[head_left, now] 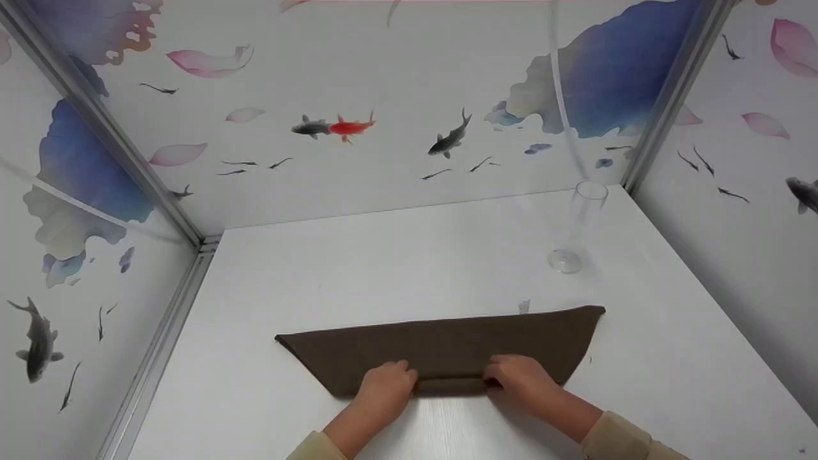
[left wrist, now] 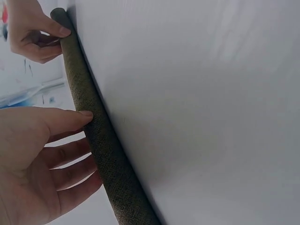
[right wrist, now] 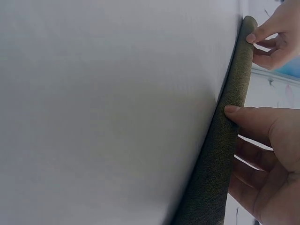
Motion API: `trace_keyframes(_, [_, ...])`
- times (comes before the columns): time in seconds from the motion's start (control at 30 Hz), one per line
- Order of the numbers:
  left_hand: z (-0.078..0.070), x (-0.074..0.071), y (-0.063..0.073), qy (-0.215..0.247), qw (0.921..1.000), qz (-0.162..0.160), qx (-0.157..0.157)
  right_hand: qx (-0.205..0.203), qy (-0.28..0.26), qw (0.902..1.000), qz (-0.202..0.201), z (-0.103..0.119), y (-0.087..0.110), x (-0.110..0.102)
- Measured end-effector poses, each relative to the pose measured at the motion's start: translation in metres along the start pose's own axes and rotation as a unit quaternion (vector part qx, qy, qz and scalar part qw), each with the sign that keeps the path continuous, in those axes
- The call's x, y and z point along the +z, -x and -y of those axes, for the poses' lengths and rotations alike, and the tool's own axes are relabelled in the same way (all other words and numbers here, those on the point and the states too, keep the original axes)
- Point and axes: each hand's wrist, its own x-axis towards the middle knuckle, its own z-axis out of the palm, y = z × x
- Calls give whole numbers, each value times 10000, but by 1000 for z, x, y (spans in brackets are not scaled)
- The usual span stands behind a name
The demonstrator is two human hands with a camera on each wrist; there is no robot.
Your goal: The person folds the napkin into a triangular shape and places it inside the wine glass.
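Note:
A dark brown cloth lies on the white table, its long straight edge at the far side and slanted ends left and right. Along the near edge it is rolled into a narrow tube, seen close up as a woven roll in the left wrist view. My left hand holds this roll left of its middle, thumb on the near side and fingers over the far side. Farther right, my right hand grips the same roll likewise, its thumb pressing the near face of the fabric in the right wrist view.
A tall clear glass stands at the back right of the table. Just beyond the cloth's far edge is a small clear scrap. Printed panels with fish and petals wall in the back and both sides.

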Motion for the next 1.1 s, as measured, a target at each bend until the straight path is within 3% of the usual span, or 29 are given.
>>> trace_keyframes(0.2, [2,0,-1,0,10000,-82,-39,18,-166,9999,-21,-4,-2,-2])
trace_keyframes(0.57, [6,3,-10,108,9978,-580,-292,244,-9,9993,-292,-6,-9,-3])
trace_keyframes(0.8, [6,4,-13,39,9982,-450,-395,205,324,9972,-644,-3,-13,0])
trace_keyframes(0.97, [9,7,-12,155,9978,-583,-259,82,390,9983,-437,0,-11,3])
trace_keyframes(1.1, [11,6,-11,377,9989,-237,-124,55,405,9990,-206,1,-8,5])
